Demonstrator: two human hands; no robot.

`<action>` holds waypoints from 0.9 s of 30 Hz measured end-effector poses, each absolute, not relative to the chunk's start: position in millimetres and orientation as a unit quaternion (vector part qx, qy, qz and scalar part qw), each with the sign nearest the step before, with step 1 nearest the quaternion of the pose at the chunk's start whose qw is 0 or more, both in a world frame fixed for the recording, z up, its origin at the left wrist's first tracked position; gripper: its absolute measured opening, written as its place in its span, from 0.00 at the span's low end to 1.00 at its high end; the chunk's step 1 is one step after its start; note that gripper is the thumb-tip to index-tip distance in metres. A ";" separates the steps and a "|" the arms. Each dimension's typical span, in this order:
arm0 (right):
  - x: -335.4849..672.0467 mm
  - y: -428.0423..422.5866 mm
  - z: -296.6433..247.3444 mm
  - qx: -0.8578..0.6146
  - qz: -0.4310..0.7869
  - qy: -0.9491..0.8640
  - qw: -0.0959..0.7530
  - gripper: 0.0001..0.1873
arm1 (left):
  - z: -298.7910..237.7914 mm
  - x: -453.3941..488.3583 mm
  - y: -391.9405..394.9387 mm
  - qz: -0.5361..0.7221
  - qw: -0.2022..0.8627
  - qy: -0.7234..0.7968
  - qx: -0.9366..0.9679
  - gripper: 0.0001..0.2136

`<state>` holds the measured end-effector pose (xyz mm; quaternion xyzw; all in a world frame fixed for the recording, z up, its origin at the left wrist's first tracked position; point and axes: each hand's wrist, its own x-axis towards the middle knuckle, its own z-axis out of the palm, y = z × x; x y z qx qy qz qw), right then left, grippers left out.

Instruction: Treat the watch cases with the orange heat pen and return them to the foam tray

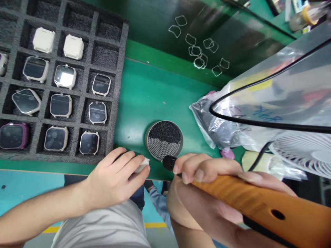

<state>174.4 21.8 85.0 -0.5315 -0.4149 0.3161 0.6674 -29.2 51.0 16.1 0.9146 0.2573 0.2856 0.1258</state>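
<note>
1. One pale piece (141, 166), mostly hidden: we are holding it in our left hand (116, 177), thumb and fingers drawn in around it, near the front edge of the green bench (137, 100). We are judging it light and stiff, perhaps smooth enough to slip; a grip on its outer edges is seeming best, with any finished surface spared from scratches.
2. One orange tool (248, 194), black at the tip (169, 163): we are gripping it in our right hand (209, 168), fingers wrapped over its front part. We are judging it rigid and the heavier item; its ribbed body is offering the surer hold, with fingertips kept behind the tip.
3. One round dish (182, 138), part filled with small dark bits (165, 131): it is sitting just beyond the tool's tip. We are not managing to tell whether they are touching. We are judging it easy to upset; hold by the rim.
4. One foam tray (120, 75), left: it is carrying watch-like pieces (97, 113) in separate compartments. We are judging their glossy faces fragile; lift by the side edges.
</note>
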 end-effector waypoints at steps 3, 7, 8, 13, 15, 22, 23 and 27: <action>172.6 21.1 76.2 -0.490 0.280 -0.409 0.717 0.21 | 15.1 -28.4 51.3 0.296 0.126 0.259 0.911 0.10; 186.7 11.1 71.7 -0.519 0.310 -0.441 0.664 0.25 | 13.0 -27.9 50.7 0.285 0.134 0.261 0.912 0.10; 192.6 7.4 72.4 -0.533 0.326 -0.446 0.640 0.27 | 12.6 -27.8 50.5 0.281 0.135 0.263 0.913 0.10; 213.0 -7.4 78.1 -0.564 0.360 -0.435 0.603 0.25 | 12.2 -26.2 49.8 0.283 0.133 0.270 0.911 0.10; 210.9 -9.6 78.8 -0.560 0.369 -0.435 0.601 0.23 | 12.5 -25.4 49.6 0.287 0.133 0.273 0.908 0.10; 176.8 -10.5 74.2 -0.544 0.342 -0.401 0.654 0.12 | 11.7 -24.0 48.8 0.296 0.130 0.281 0.903 0.07; 176.4 -10.8 73.0 -0.544 0.331 -0.397 0.661 0.13 | 11.6 -23.9 48.8 0.295 0.131 0.283 0.903 0.07; 194.5 -13.7 68.0 -0.516 0.348 -0.465 0.629 0.15 | 11.3 -23.9 48.9 0.296 0.133 0.280 0.904 0.07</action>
